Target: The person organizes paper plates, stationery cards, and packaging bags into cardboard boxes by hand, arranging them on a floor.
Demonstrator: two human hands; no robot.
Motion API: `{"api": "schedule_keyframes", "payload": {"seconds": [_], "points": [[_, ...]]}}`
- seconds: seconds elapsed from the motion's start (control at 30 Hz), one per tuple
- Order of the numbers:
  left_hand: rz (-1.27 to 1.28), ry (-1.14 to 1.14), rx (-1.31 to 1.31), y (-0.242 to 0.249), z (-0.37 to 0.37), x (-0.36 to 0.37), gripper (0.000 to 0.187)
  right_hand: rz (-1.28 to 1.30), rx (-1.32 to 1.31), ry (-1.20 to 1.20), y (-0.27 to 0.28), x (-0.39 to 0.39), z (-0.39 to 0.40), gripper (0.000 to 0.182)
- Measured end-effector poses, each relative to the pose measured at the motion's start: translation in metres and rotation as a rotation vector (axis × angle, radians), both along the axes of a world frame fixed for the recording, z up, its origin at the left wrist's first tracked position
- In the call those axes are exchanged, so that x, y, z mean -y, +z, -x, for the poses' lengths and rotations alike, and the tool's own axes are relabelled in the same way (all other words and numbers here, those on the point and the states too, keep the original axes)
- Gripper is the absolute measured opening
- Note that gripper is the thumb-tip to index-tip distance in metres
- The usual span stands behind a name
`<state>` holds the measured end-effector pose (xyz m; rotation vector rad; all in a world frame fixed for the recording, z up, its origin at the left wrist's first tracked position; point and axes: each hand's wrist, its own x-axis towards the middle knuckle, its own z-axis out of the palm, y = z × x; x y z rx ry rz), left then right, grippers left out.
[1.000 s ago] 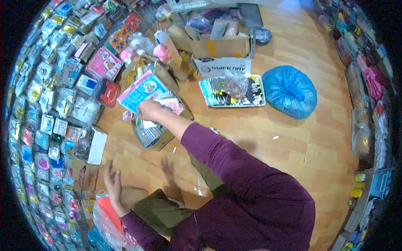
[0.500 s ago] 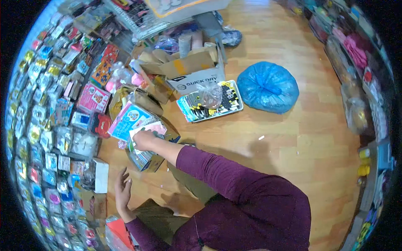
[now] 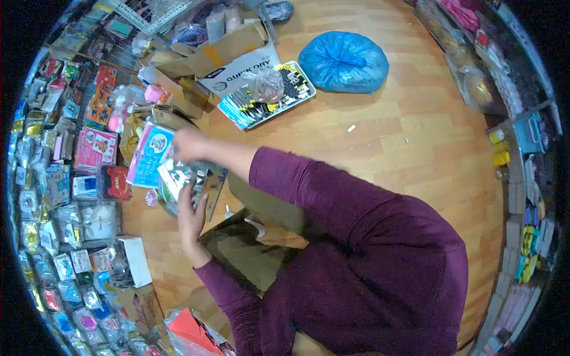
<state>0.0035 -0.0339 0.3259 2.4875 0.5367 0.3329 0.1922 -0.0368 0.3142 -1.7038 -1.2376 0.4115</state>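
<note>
A flat blue-and-pink packet printed with a cupcake stand (image 3: 142, 172) leans at the left of an open cardboard box (image 3: 217, 199). Flat packets stand in that box, among them a white one with dark print (image 3: 173, 179). My right hand (image 3: 190, 145) is over the upper side of the box, beside the cupcake stand packet; motion blurs its fingers, so a grip cannot be made out. At the near side of the box, my left hand (image 3: 191, 216) reaches up to the packets, thumb apart from the fingers, nothing visibly held.
Beyond the box stand a tray (image 3: 312, 90) of packets and a large blue plastic bag (image 3: 344, 62). A "Quick Dry" carton (image 3: 237, 71) sits behind the tray. Packaged goods (image 3: 65, 237) crowd the left side, shelves (image 3: 516, 178) line the right. A red folder-like item (image 3: 199, 332) lies near me.
My left hand has moved up and right to the box. My right hand has drawn back from the white packet toward the box's upper side. The whole view has shifted.
</note>
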Motion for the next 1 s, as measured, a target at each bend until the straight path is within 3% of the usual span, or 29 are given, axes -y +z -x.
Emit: {"api": "schedule_keyframes", "payload": {"seconds": [0.17,0.23,0.37,0.43,0.5,0.57,0.7,0.77,0.9,1.0], "points": [[0.037,-0.172,0.077,0.018,0.018,0.044,0.045,0.027,0.069,-0.229,0.008,0.034,-0.041,0.034],[0.010,-0.238,-0.017,0.013,0.029,0.048,0.043,-0.078,-0.004,-0.383,0.009,0.055,-0.053,0.034],[0.060,-0.261,-0.060,0.015,0.040,0.061,0.043,-0.181,-0.136,-0.377,0.013,0.091,-0.102,0.036],[0.029,-0.281,-0.050,0.011,0.039,0.062,0.042,-0.199,-0.131,-0.514,-0.003,0.106,-0.141,0.036],[0.046,-0.245,-0.121,0.009,0.035,0.062,0.041,-0.173,-0.128,-0.809,-0.037,0.129,-0.177,0.033],[0.037,-0.220,-0.151,0.008,0.024,0.061,0.041,0.062,0.028,-0.883,-0.047,0.177,-0.193,0.037],[0.049,-0.215,-0.215,-0.002,0.000,0.056,0.043,0.382,-0.013,-1.074,-0.144,0.232,-0.265,0.041],[0.103,-0.155,-0.333,-0.001,-0.013,0.053,0.044,0.470,0.010,-1.116,-0.177,0.251,-0.295,0.044],[0.138,-0.044,-0.465,-0.012,-0.027,0.033,0.044,0.514,-0.019,-1.160,-0.189,0.264,-0.333,0.055],[0.185,0.026,-0.537,-0.026,-0.025,0.014,0.044,0.558,0.027,-1.052,-0.209,0.263,-0.363,0.068]]}}
